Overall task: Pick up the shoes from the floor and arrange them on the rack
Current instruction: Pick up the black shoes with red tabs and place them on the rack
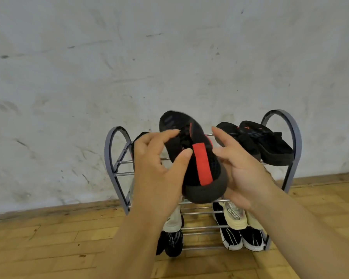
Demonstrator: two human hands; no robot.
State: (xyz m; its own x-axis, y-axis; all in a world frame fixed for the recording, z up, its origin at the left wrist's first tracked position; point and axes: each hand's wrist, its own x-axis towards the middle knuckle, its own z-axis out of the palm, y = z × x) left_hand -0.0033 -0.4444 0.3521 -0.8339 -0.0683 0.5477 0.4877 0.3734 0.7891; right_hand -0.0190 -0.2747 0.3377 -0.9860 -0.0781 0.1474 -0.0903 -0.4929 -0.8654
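I see the wall (169, 57) filling the upper part of the view, scuffed and grey-white, with the wooden floor (48, 238) below it. At about 9 o'clock from the held shoe stands the left arched end of the rack (109, 156), a grey metal frame with thin bars across its tiers.

My left hand (159, 164) sits at 8 o'clock of the black-and-red shoe (197, 158), fingers curled and half closed, thumb and forefinger pinching at the shoe's lace area from the left side. The shoe is off the floor, held in the air in front of the rack's top tier, toe end pointing up toward 11 o'clock and heel end down toward me, a red stripe running along its back. Behind my left hand a dark shoe (139, 137) shows at the top tier's left end, mostly hidden.

My right hand (242, 168) is at 3 o'clock of the shoe, palm cupped against its right side and heel, fingers spread and partly open; I cannot tell how firmly it grips.

Below the hands, at 6 o'clock, a cream shoe (172, 220) and a black shoe (170, 243) rest on the lower tiers. At 5 o'clock lie a cream pair (235, 217) and a black-and-white pair (242, 238).

At 2 o'clock, on the top tier's right end, a pair of black sandals (258, 141) rests side by side, just beside the right arch.
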